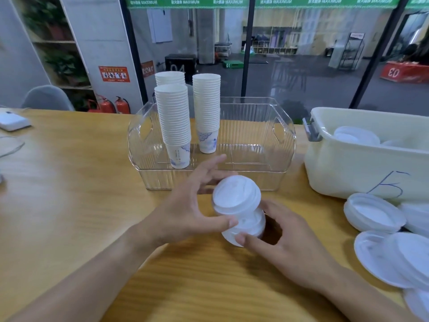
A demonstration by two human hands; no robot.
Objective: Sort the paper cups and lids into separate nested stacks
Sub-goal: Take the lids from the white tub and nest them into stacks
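A short nested stack of white lids (239, 208) stands tilted on the wooden table (69, 194) in front of me. My left hand (190, 205) holds its upper part, thumb on the near side and fingers spread behind it. My right hand (285, 238) grips the lower part from the right, thumb at the bottom front. Three tall stacks of white paper cups (173, 119) (206, 110) (170, 77) stand in the left half of a clear plastic bin (262, 177) behind the hands. Loose white lids (376, 212) lie on the table at the right.
A cream plastic tub (348, 168) with more lids inside stands at the right, marked with a blue letter. A white device (12, 122) lies at the far left edge. A glass wall stands behind the table. A grey chair (46, 97) is at the back left.
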